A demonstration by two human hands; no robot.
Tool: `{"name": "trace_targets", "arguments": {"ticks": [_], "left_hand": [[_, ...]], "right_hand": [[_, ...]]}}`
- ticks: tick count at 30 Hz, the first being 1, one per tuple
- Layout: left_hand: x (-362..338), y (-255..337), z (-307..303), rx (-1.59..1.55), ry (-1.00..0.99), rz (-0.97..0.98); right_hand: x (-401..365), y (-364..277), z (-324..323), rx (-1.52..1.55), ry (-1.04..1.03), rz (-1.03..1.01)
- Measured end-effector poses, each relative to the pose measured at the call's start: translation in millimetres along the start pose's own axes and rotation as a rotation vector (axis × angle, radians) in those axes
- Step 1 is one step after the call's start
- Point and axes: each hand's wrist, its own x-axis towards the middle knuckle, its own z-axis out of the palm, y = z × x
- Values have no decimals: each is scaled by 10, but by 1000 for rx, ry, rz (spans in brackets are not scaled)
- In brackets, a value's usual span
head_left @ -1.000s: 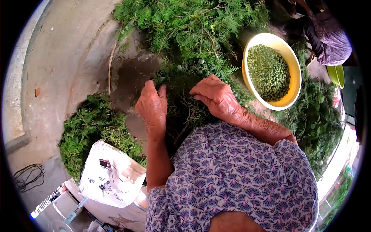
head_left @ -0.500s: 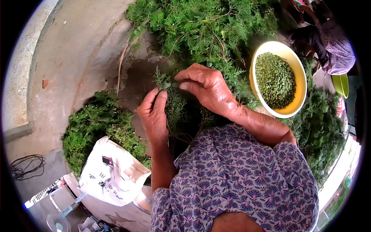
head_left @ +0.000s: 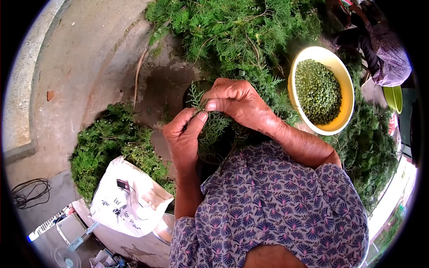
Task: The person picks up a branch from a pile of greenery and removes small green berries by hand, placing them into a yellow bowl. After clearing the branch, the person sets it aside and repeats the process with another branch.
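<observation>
My left hand (head_left: 183, 131) pinches a small green cypress-like sprig (head_left: 195, 94) between thumb and forefinger, its feathery tip pointing up. Against that sprig, my right hand (head_left: 239, 103) has its thumb and forefinger pressed together, close to the left thumb. What lies between the right fingertips is hidden. More leafy green foliage (head_left: 215, 130) hangs just below both hands. To the right stands a yellow basin (head_left: 347, 100) with a pale rim, holding a heap of small round green seed cones (head_left: 318, 91).
Cut evergreen branches (head_left: 232, 31) are piled ahead, with a smaller heap (head_left: 105, 143) on the left. A white sack with dark writing (head_left: 129, 201) lies nearby. Another person (head_left: 384, 53) sits at the upper right beside a green basin (head_left: 393, 98). A black cable (head_left: 31, 192) lies on the floor.
My right hand has moved down and left, bringing its fingertips to the sprig. My left hand has shifted slightly right, so the two hands now meet.
</observation>
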Motion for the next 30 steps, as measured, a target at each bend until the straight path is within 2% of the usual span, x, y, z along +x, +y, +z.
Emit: {"name": "trace_targets", "arguments": {"ticks": [1, 3, 6, 7, 9, 12, 15, 20, 21, 23, 24, 26, 30], "left_hand": [[-7, -21, -2, 1, -1, -1], [-20, -76, -9, -160, 34, -122], [-12, -95, 43, -303, 156, -154], [-14, -95, 34, -302, 160, -151], [-13, -96, 7, -258, 221, -100], [-15, -95, -21, -191, 204, -62], [-21, -89, -22, -139, 176, -21], [-23, -15, -45, -45, 154, 67], [-17, 12, -85, 69, 115, 69], [4, 80, -142, 185, 77, 67], [30, 127, -156, 280, 32, 150], [78, 187, -175, 418, -48, 241], [58, 196, -165, 346, -79, 156]], "right_hand": [[-3, -28, -11, 1, 1, 1], [-3, -123, -48, 293, 16, 488], [-41, -31, -57, 557, 61, 481], [-55, -29, -66, 701, 96, 483], [-53, -19, -132, 797, 71, 467], [-35, -55, -119, 759, 87, 483], [-48, -78, -37, 393, 6, 483], [-33, -125, 58, 482, 13, 597], [-30, -123, 59, 482, 12, 599], [-24, -113, 62, 481, 38, 480], [-23, -113, 81, 481, 38, 481], [-25, -111, 136, 302, 57, 219], [-16, -143, 108, 328, 47, 225]]}}
